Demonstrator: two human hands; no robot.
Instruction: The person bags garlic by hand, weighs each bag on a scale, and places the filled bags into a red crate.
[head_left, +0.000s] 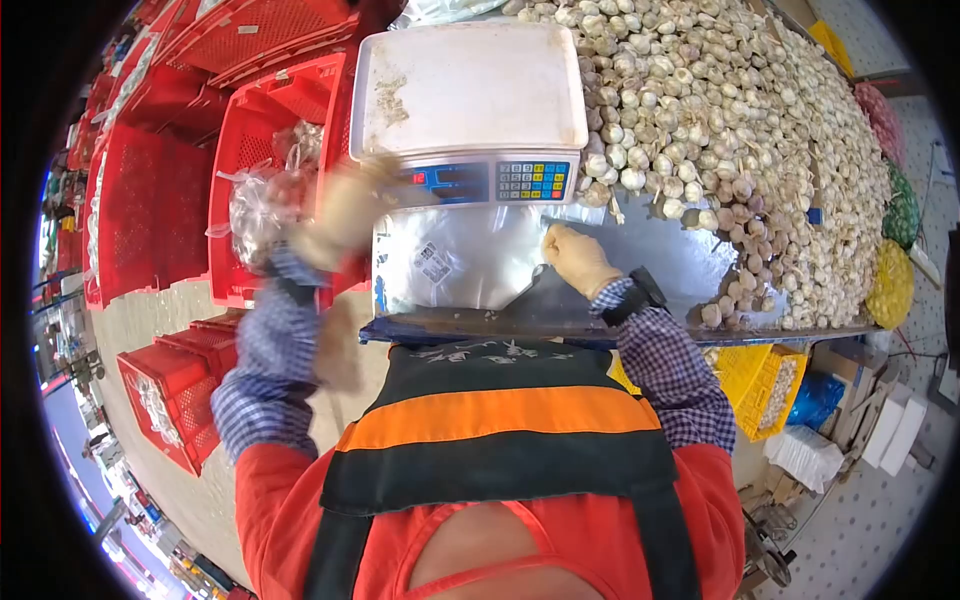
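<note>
My left hand point(340, 218), in a pale glove, is smeared by motion at the left front corner of the scale point(470, 90); its fingers cannot be made out. A blurred brownish shape point(340, 345) shows below that wrist, too smeared to name. My right hand point(580, 262), also gloved, is closed, its curled fingers at the right edge of a clear plastic bag point(465, 262) with a printed label. The bag lies flat on the metal table point(660, 270), just in front of the scale's keypad.
Loose garlic bulbs point(700, 110) are heaped on the table's right side. A red crate point(268, 120) with filled clear bags point(262, 212) stands at left, more red crates point(150, 215) beyond. Yellow crates point(772, 390) sit low at right. The table's front edge point(500, 328) is before my apron.
</note>
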